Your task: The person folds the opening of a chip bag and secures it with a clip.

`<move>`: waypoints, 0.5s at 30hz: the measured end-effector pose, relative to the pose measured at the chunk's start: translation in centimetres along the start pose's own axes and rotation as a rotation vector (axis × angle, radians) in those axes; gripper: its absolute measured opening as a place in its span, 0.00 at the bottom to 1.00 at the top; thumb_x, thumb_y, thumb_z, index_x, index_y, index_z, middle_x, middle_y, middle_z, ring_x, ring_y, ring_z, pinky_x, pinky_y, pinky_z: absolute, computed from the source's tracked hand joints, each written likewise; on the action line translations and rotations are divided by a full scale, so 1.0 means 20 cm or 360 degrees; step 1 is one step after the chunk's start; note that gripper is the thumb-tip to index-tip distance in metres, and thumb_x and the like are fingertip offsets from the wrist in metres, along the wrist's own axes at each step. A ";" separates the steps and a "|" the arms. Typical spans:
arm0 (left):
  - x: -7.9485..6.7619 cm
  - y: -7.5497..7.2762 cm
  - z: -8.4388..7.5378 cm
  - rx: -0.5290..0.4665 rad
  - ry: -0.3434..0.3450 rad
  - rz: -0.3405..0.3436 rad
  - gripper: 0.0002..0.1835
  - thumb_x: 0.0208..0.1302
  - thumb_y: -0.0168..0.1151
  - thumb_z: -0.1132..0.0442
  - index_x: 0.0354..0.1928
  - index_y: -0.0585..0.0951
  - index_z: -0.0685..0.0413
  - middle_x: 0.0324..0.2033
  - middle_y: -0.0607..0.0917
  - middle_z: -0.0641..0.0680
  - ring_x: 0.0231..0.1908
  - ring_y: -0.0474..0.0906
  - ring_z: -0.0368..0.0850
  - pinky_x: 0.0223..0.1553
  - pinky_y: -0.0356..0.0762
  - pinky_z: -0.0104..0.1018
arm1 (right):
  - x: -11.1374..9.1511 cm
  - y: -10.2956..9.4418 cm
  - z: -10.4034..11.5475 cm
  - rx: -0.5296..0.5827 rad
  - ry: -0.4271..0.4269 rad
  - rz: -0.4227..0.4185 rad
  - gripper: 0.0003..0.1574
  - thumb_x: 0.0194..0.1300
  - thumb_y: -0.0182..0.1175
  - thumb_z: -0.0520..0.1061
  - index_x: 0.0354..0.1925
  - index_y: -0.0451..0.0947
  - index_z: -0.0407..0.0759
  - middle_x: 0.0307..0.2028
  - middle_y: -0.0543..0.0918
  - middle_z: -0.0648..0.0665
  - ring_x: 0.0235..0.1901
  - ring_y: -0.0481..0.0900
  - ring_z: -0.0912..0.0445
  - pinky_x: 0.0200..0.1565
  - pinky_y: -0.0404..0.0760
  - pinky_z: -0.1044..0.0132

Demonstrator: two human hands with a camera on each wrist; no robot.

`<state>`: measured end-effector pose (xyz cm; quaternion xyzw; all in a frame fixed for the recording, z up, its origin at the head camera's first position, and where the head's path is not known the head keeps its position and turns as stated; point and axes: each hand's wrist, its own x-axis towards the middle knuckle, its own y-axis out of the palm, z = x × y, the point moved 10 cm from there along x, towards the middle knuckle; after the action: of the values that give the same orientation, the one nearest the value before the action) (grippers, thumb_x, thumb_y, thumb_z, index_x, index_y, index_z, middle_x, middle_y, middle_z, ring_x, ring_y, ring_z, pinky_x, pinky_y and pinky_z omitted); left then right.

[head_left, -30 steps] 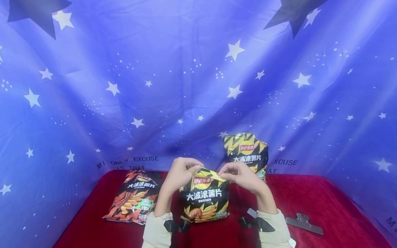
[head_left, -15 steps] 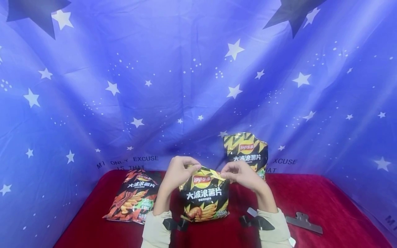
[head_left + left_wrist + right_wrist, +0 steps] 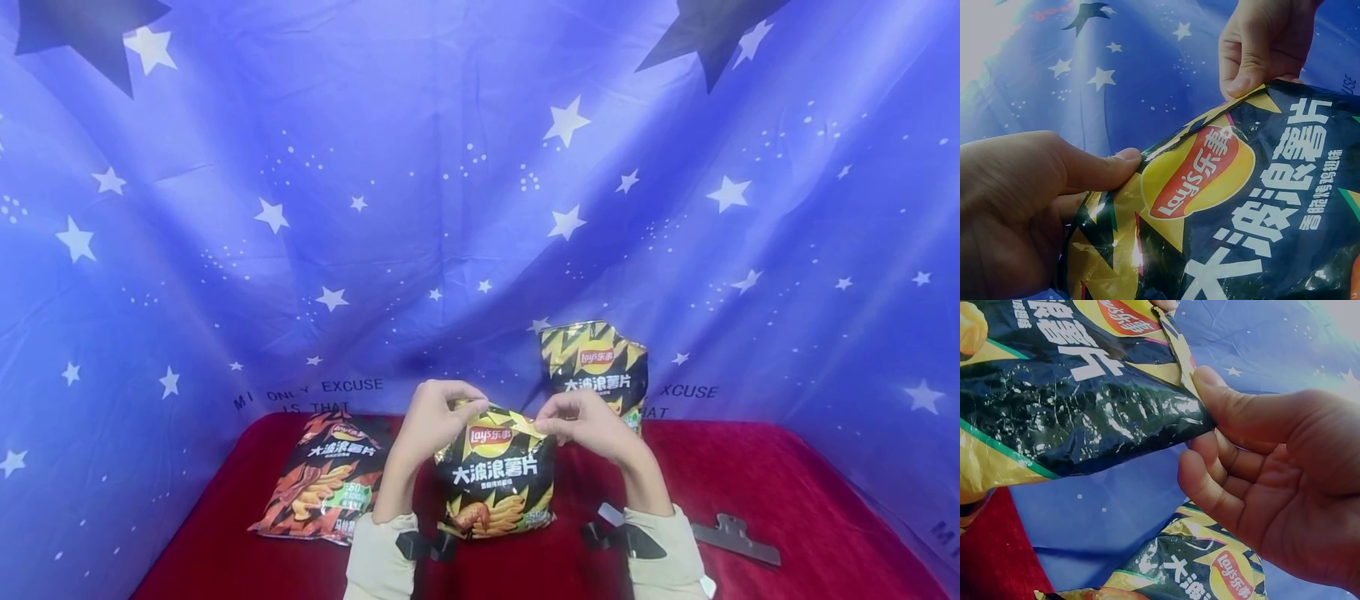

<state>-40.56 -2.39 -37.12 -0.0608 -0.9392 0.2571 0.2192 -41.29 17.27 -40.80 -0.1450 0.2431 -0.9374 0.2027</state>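
Note:
A black and yellow chip bag stands upright on the table between the two hands. My left hand pinches its top edge near the left corner, thumb in front. At the right top corner my right hand pinches the same edge between thumb and fingers. In the right wrist view, the top strip of the chip bag looks folded over. My left thumb lies on the front of the bag beside the logo in the left wrist view; the other left fingers are mostly hidden behind it.
A second black and yellow chip bag stands behind on the right. A red and black chip bag lies at left. On the right of the red table lies a grey clip; pale objects show partly by the right sleeve.
Almost nothing has moved. Both hands keep their pinch on the bag's top edge, with only tiny shifts of the hands and bag.

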 end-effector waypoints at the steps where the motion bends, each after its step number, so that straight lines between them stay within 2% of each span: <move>1: 0.00 0.00 0.01 0.0000 -0.0002 0.0001 0.03 0.63 0.71 0.62 0.35 0.91 0.46 0.33 0.92 0.46 0.32 0.80 0.38 0.42 0.79 0.39 | 0.00 0.00 0.00 0.0000 -0.0005 0.0004 0.07 0.65 0.68 0.41 0.37 0.86 0.37 0.34 0.88 0.40 0.28 0.81 0.59 0.33 0.86 0.58; 8: -0.01 -0.01 0.02 0.0006 0.0002 -0.0022 0.03 0.62 0.72 0.62 0.35 0.91 0.46 0.34 0.92 0.45 0.34 0.82 0.37 0.44 0.80 0.40 | 0.00 0.01 0.01 -0.0020 -0.0001 0.0003 0.07 0.66 0.68 0.43 0.37 0.87 0.39 0.34 0.88 0.42 0.29 0.82 0.59 0.33 0.86 0.60; 15: 0.00 -0.01 0.02 -0.0012 0.0032 -0.0037 0.02 0.62 0.72 0.62 0.35 0.91 0.47 0.33 0.92 0.45 0.33 0.81 0.37 0.41 0.79 0.37 | -0.02 -0.01 0.08 -0.0123 0.0002 -0.0053 0.08 0.66 0.68 0.43 0.39 0.86 0.38 0.35 0.89 0.42 0.30 0.83 0.59 0.33 0.86 0.61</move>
<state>-40.77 -2.71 -37.35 -0.0531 -0.9386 0.2505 0.2313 -40.49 16.90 -39.44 -0.1560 0.2768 -0.9307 0.1810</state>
